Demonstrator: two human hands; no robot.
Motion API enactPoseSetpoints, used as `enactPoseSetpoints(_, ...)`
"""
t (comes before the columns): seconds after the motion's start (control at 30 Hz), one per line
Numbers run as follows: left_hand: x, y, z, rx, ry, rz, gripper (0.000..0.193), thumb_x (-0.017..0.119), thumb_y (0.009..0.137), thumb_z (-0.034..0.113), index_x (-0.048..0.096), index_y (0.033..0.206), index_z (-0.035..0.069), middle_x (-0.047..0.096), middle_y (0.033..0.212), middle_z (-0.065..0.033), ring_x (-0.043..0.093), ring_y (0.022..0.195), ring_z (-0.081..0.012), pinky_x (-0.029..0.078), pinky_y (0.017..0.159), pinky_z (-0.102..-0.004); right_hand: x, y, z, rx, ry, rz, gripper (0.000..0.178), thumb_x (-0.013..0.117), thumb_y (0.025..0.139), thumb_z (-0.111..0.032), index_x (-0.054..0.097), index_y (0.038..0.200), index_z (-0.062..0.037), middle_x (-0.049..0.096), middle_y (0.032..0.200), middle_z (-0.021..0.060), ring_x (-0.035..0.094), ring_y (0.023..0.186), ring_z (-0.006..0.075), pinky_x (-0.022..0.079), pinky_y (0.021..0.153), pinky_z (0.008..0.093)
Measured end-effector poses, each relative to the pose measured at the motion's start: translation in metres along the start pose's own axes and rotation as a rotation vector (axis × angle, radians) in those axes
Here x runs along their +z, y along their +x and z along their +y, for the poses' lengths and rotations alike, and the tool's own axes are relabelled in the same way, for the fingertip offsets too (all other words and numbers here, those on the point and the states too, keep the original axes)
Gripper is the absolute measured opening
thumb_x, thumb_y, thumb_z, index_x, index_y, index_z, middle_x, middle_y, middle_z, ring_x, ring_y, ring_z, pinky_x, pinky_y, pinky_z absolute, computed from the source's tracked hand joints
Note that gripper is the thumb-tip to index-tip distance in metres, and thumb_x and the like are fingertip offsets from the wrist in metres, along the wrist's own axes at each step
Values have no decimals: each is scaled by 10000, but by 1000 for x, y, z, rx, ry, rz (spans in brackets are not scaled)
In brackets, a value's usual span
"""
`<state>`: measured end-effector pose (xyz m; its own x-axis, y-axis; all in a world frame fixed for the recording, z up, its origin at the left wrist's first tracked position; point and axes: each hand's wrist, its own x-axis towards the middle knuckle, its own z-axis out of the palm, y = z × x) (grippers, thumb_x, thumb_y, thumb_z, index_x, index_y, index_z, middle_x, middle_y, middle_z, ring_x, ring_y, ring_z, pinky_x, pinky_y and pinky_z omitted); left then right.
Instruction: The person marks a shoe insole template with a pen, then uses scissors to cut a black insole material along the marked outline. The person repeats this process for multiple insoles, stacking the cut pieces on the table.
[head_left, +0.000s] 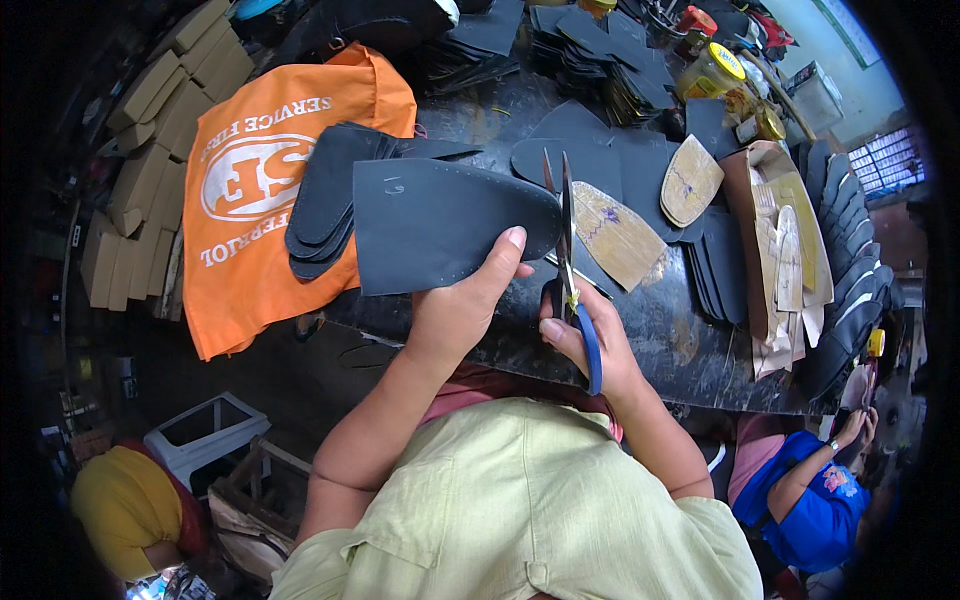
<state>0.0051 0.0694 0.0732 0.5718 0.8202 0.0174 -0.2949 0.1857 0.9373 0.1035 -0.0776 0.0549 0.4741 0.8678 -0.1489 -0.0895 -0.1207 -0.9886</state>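
Observation:
A flat black leather-like piece [430, 220] with one rounded end and a row of small dots along its edge is in my left hand [452, 308], thumb on top. My right hand [603, 345] grips a pair of scissors [568, 245] by its blue and black handles. Slightly parted, the blades point away from me at the piece's rounded end; whether they touch it I cannot tell. Beyond the scissors lie a tan rounded template [618, 235] marked in purple and a second tan template [691, 182], both on black pieces. Behind my left hand is a stack of cut black pieces [325, 200].
An orange cloth bag [240, 290] drapes over the left of the dark table [480, 345]. Black sheet stacks [600, 60] and lidded jars [712, 72] stand at the back. To the right are a cardboard box [745, 200] and overlapping black pieces [850, 270]. Another person [810, 490] sits at lower right.

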Motion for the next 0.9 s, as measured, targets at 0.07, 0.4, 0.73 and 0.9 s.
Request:
enactPoseSetpoints(0.07,1,0,0,23,-14,-13,107,740,961,45,721,1030,-35,726,947,-62,712,732,-130,603,654,-262,-1,-1,1,-24,-28,8,207,757,935,-110,563,889,-54,526,810,-27,459,747,71,396,682,248)
enactPoseSetpoints(0.4,-9,3,4,-26,43,-51,159,732,945,11,704,1101,0,716,1013,-76,700,859,-146,614,662,-290,-12,-8,-7,84,-62,-12,212,760,909,-66,557,852,-49,546,803,-17,479,730,66,410,650,250)
enactPoseSetpoints(0.73,-12,6,7,-35,91,-116,146,730,945,10,710,1088,-1,718,1011,-74,700,828,-141,609,663,-280,-19,-13,-12,77,-69,-51,177,754,915,-56,580,889,-36,542,831,-19,498,779,64,430,692,247)
enactPoseSetpoints(0.9,-7,0,8,-79,116,-104,138,745,951,66,709,1023,-47,722,919,-68,703,725,-138,596,649,-288,-21,-13,-16,72,-59,-67,165,743,925,-64,580,912,-41,528,837,-29,487,778,60,419,701,242)
